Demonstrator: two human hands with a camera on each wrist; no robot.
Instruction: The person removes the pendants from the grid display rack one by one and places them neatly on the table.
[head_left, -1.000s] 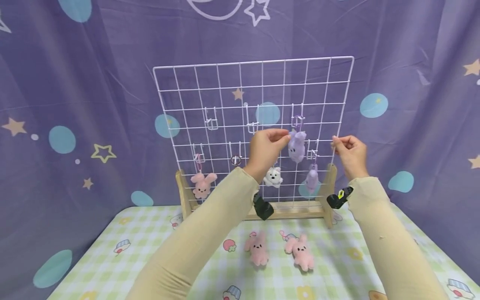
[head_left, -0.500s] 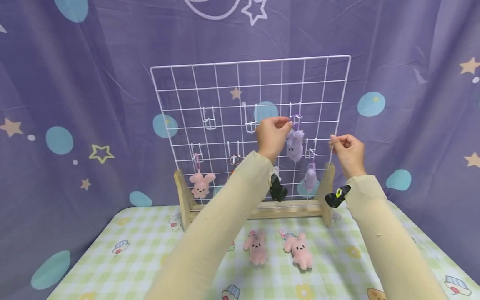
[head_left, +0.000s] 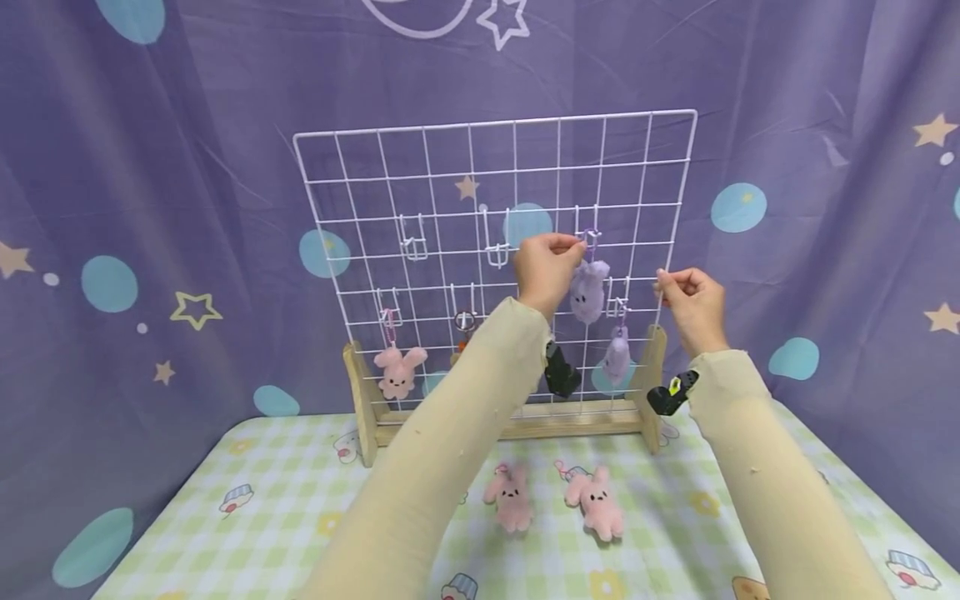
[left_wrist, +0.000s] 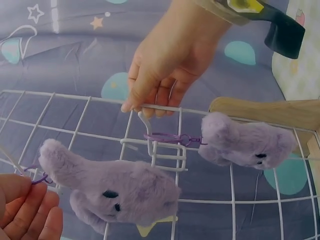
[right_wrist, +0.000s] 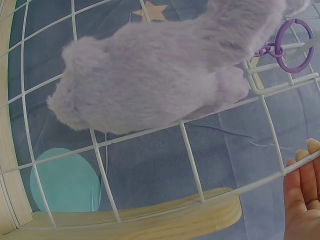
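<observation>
My left hand reaches up to a hook on the white wire grid. In the left wrist view its thumb and finger pinch the purple clasp of a purple plush bunny keychain, whose ring is at the hook. With my right hand I grip the grid's right edge wire between thumb and fingers. A second purple bunny keychain hangs by its purple ring from a lower hook, close to my right hand. My left forearm covers part of the lower grid.
A pink bunny keychain hangs at the grid's lower left. Two bare hooks sit higher up. The grid stands in a wooden base. Two pink bunnies lie on the checked tablecloth. A purple curtain hangs behind.
My left hand has moved up and right, from beside the purple bunny's ears to its ring and clasp at the hook. The right hand keeps its hold on the grid edge.
</observation>
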